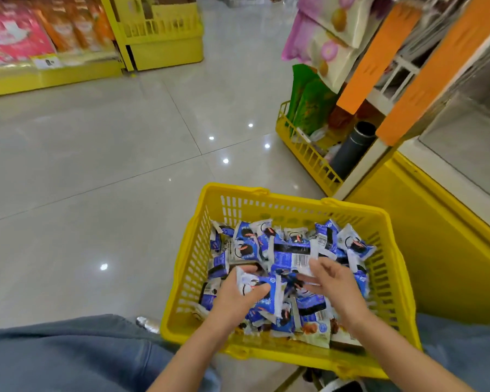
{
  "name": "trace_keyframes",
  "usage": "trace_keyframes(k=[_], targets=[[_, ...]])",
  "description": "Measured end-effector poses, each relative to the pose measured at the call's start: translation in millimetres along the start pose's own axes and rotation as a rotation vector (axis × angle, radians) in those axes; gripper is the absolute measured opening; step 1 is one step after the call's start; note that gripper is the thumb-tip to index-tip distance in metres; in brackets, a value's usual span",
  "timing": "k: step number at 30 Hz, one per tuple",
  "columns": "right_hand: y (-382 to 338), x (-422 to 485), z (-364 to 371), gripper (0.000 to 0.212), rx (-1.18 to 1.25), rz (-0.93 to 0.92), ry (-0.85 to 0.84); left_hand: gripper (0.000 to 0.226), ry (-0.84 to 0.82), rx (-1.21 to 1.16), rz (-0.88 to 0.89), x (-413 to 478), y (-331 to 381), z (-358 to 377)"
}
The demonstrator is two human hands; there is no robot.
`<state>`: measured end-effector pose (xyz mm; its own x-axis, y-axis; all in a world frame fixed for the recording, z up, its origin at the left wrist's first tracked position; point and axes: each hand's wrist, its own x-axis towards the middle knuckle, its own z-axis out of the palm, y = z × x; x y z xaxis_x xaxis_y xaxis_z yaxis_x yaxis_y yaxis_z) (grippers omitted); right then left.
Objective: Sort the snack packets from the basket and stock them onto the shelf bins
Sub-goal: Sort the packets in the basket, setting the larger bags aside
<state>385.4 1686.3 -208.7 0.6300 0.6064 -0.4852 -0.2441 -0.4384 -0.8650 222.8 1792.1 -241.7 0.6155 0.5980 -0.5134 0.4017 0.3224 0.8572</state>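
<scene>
My left hand (236, 292) grips one blue-and-white foil snack packet (270, 302), thumb across its face, low inside the yellow slotted plastic basket (266, 193). My right hand (334, 281) holds nothing, its fingers loosely spread over the heap of matching packets (292, 251) filling the basket's middle. Beyond the basket's far right corner stands a yellow railed shelf bin (304, 154) holding green bags (309, 108).

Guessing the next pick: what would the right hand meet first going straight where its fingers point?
Likely the blue barcode packet, just beyond the right hand; contact is unclear.
</scene>
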Motion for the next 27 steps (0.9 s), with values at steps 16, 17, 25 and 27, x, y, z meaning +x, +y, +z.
trace_keyframes(k=[16, 17, 25, 27], targets=[[32, 2, -93, 0.028, -1.388, -0.088, -0.27, 0.043, -0.447, 0.949, 0.195, 9, -18, 99], [30, 1, -86, 0.033, -1.296, -0.147, -0.209, 0.042, -0.352, 0.918, 0.252, 8, -11, 87], [45, 12, 28, 0.039, -0.839, -0.227, -0.382, 0.039, 0.656, 0.831, 0.342, -6, 11, -54], [58, 15, 60, 0.042, -0.829, -0.17, -0.439, 0.04, 0.619, 0.781, 0.13, -5, -2, -72]])
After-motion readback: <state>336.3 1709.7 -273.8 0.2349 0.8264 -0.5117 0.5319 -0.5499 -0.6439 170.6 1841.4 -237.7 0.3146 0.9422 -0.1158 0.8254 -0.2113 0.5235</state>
